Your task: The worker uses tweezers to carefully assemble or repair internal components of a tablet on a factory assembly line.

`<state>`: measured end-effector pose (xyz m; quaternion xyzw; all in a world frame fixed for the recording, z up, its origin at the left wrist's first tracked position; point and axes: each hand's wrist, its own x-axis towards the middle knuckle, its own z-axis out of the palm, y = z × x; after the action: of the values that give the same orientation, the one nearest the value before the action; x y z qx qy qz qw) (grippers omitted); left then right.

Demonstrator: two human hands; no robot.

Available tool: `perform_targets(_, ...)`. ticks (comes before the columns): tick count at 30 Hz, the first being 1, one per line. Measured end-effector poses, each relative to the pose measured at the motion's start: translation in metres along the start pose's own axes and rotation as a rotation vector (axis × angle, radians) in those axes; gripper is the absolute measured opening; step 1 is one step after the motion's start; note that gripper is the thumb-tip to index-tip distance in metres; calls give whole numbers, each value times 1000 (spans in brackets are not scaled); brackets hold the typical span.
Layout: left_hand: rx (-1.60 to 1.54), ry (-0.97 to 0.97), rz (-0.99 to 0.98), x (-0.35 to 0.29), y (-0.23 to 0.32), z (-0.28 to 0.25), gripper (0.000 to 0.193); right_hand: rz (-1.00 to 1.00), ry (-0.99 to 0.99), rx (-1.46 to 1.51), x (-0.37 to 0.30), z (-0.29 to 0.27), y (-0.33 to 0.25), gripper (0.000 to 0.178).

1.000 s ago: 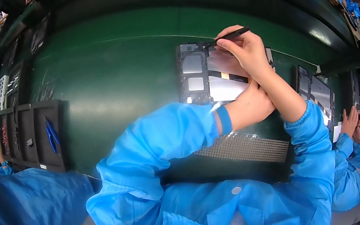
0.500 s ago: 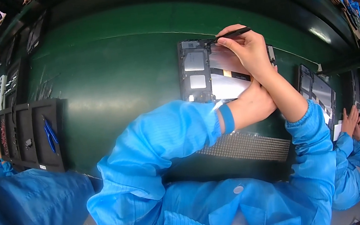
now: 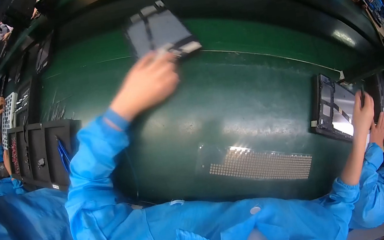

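At the far side of the bench, left of the middle, an opened tablet (image 3: pixel 161 30) with dark edges and a grey inner plate lies at an angle. My left hand (image 3: pixel 148 84) is closed at its near edge, fingers bent over the rim and slightly smeared by motion. A second opened tablet (image 3: pixel 327 109), with a shiny inner plate and black frame, lies at the right. Over its right edge my right hand (image 3: pixel 362 113) holds dark tweezers (image 3: pixel 362 99), seen only in part. Its fingertips partly hide the tablet's right side.
A clear sheet with rows of small square pads (image 3: pixel 262 164) lies near me. At left stands a black compartment tray (image 3: pixel 49 152) with blue pliers (image 3: pixel 63 154) at its edge. Co-workers in blue sit on both sides; a co-worker's hands (image 3: pixel 382 130) are close to my right hand.
The first tablet has gone from in front of me to the far left with my left hand. My arms have uncrossed, and my right hand has moved right with the tweezers to the second tablet.
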<state>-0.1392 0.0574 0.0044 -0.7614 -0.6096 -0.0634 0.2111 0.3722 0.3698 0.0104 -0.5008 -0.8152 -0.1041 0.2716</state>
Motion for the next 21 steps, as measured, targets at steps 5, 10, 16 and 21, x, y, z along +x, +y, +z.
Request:
perform_targets(5, 4, 49, -597, -57, -84, 26, 21, 278, -289, -287, -38, 4, 59, 64)
perform_targets(10, 86, 48, -682, -54, -78, 22, 21, 190, -372, 31, -26, 3, -15, 69)
perform_targets(16, -374, -452, -52, 1, 83, -70, 22, 58, -451, 49, -5, 0, -160, 84)
perform_targets(21, -551, -298, 116, -23, 150, -79, 50, 125, -499, -49, -1, 1, -169, 90)
